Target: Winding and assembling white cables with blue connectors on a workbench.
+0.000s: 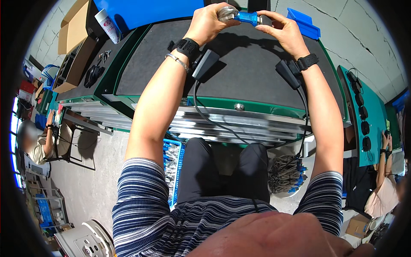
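Observation:
At the far edge of the dark work mat (239, 77), both my hands hold a coiled grey cable (227, 13) with a translucent blue connector (247, 17). My left hand (206, 22) is closed around the coil and the connector's near end. With thumb and forefinger, my right hand (283, 33) pinches the metal tip at the connector's other end. Each wrist wears a black strap. By the left wrist sits a black box (206, 65) with a cord, and a similar box (288, 74) is by the right wrist.
A blue tray (303, 23) stands at the back right, a spray can (108, 26) and cardboard box (73, 47) at the left. Below the bench are a blue crate (174, 171) of packed items and a tub of bundled cables (287, 174). Other people sit at both sides.

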`<state>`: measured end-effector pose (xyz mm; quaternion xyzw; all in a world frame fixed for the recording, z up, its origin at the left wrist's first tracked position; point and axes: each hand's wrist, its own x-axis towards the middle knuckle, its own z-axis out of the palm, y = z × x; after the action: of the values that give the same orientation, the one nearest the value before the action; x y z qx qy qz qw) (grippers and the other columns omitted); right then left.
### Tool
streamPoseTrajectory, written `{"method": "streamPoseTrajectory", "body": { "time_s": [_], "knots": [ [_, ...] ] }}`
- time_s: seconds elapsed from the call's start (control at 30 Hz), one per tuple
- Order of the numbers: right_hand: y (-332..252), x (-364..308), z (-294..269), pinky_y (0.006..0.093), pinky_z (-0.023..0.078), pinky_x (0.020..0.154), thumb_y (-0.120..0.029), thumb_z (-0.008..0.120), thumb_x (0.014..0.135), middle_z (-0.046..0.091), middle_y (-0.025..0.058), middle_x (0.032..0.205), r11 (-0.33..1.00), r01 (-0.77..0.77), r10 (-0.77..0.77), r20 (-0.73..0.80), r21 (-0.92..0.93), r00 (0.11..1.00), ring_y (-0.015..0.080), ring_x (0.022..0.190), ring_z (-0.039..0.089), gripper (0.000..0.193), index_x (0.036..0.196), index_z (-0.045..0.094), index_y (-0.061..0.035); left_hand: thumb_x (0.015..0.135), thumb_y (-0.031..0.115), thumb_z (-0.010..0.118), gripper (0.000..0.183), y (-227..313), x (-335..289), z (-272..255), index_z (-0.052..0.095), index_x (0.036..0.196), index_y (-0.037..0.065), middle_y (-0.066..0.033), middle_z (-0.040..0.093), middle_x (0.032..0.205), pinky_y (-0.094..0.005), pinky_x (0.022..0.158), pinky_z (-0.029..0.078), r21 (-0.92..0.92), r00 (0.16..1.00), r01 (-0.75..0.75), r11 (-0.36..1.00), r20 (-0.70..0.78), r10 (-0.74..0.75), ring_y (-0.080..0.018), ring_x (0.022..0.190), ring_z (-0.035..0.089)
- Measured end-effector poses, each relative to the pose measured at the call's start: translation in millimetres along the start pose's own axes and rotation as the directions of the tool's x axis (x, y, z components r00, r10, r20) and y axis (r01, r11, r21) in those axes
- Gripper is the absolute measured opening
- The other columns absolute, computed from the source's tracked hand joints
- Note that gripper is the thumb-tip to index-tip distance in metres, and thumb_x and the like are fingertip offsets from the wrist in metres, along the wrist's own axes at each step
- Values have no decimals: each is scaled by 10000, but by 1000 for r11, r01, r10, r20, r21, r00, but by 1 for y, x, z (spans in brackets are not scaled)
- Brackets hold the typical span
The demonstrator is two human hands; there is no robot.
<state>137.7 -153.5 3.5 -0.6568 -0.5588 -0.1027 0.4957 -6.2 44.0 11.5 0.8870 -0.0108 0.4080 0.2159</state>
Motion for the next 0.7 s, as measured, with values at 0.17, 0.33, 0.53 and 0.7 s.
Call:
{"method": "streamPoseTrajectory", "body": {
  "time_s": [0.17,0.33,0.53,0.7],
  "knots": [
    [-5,-1,4,223,381,526,-307,800,744,581,-29,695,986,74,-81,-42,-149,996,52,588,452,414,1120,696,-167,737,336,803,389,4,0,-3,676,1061,163,-18,695,902,-306,742,535,31,999,-41,999,37,40,-163,824,663],
    [-17,-3,1,238,415,536,-348,790,743,615,0,685,962,63,-74,-32,-264,997,70,583,502,416,1109,702,-171,754,268,781,321,13,0,-8,656,986,84,-45,662,833,-285,718,495,-69,997,13,998,74,-8,-155,774,609],
    [-22,-3,-4,221,389,565,-269,760,802,605,-37,681,960,-4,13,28,-281,1000,42,608,455,403,1173,670,-140,722,184,781,255,17,1,-11,634,879,48,-94,633,759,-311,667,488,-148,999,29,989,48,-22,-179,681,579],
    [-13,-2,1,189,407,627,-306,718,845,618,-24,761,990,-20,37,117,-138,992,54,660,541,429,1218,638,-109,729,223,785,269,11,2,-9,629,863,50,-114,639,773,-328,657,483,-133,993,59,989,110,-45,-195,663,559]
  ]
}}
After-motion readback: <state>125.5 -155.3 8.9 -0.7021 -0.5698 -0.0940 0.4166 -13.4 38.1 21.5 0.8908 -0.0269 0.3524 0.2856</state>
